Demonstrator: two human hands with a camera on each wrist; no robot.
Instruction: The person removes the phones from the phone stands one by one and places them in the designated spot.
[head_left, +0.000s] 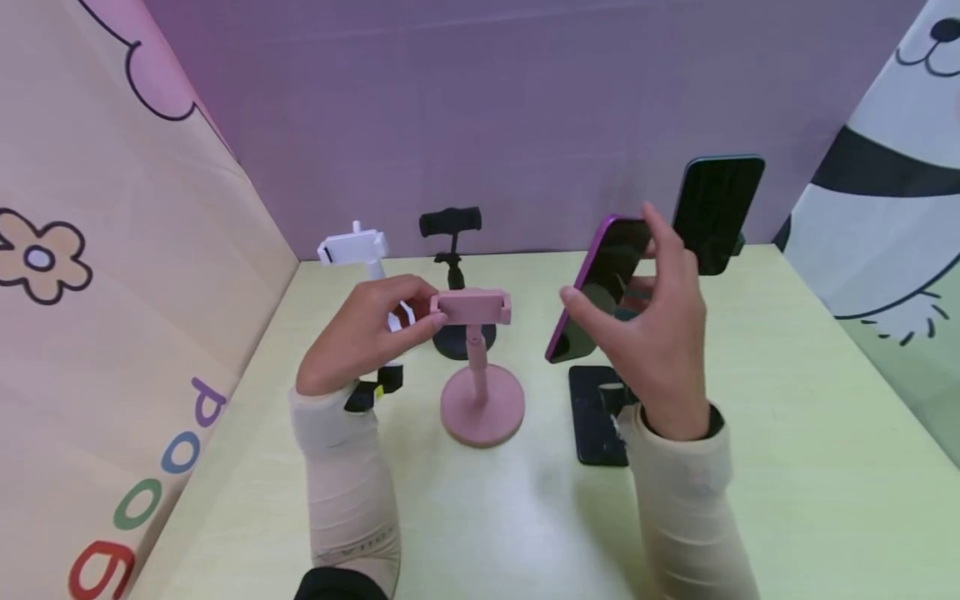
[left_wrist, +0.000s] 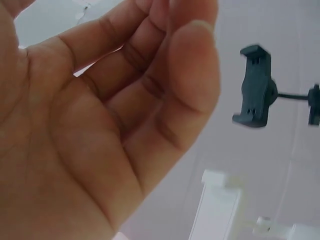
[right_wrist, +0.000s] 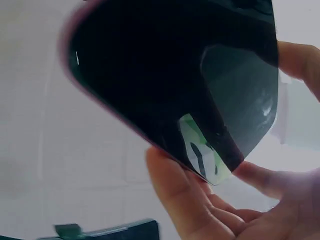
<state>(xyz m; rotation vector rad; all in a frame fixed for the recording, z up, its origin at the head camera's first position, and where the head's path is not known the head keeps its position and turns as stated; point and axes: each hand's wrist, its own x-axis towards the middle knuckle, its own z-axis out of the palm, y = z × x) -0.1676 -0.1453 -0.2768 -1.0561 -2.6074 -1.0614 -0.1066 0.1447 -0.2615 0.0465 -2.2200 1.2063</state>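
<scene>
My left hand (head_left: 367, 329) pinches the left end of the clamp on a pink phone stand (head_left: 480, 408), thumb in front and fingers above. The stand's round base rests on the table. In the left wrist view, the thumb (left_wrist: 195, 70) and curled fingers show, while the pink clamp is hidden. My right hand (head_left: 663, 333) holds a purple-edged phone (head_left: 611, 258) in the air, right of the pink stand. Its thumb lies at one long edge, with fingers at the other edge. The right wrist view shows the phone's glossy dark screen (right_wrist: 150, 65) tilted above the palm.
A white phone stand (head_left: 352, 247) and a black one (head_left: 452, 221) stand behind the left hand. A dark phone (head_left: 720, 208) is propped up at the back right. Another phone (head_left: 587, 417) lies flat on the table (head_left: 495, 525), partly under the right wrist. Printed cloth surrounds the table.
</scene>
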